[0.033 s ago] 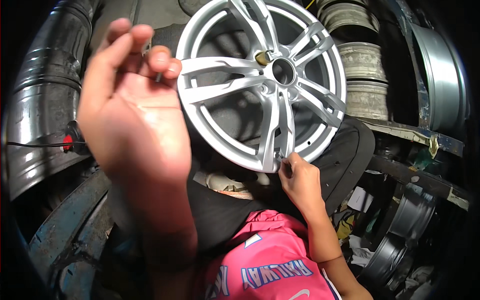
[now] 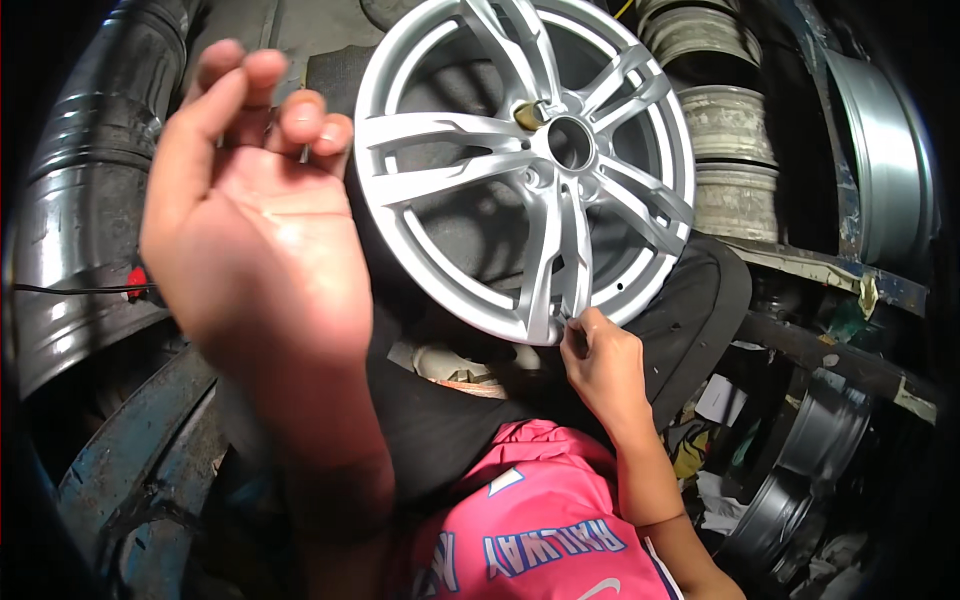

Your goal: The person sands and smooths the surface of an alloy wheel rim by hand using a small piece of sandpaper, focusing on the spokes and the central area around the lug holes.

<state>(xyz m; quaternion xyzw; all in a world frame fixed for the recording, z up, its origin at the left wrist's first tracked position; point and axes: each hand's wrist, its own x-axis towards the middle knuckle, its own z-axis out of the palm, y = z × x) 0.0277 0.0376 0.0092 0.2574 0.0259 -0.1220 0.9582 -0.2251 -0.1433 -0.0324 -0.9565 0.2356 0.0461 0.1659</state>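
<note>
A big silver wheel (image 2: 490, 165) sits by the black pants (image 2: 710, 300). The right hand (image 2: 607, 365) curls its fingers at the bottom edge; I can't tell what's in them. The left hand (image 2: 265, 220) is half open; I can't tell if it holds anything. Grey rims (image 2: 735, 200) sit stacked on the right.

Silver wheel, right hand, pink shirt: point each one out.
Silver wheel (image 2: 543, 235), head view: on a lower spoke.
Right hand (image 2: 608, 362), head view: on the middle of the hand.
Pink shirt (image 2: 550, 485), head view: on plain cloth, above the lettering.
</note>
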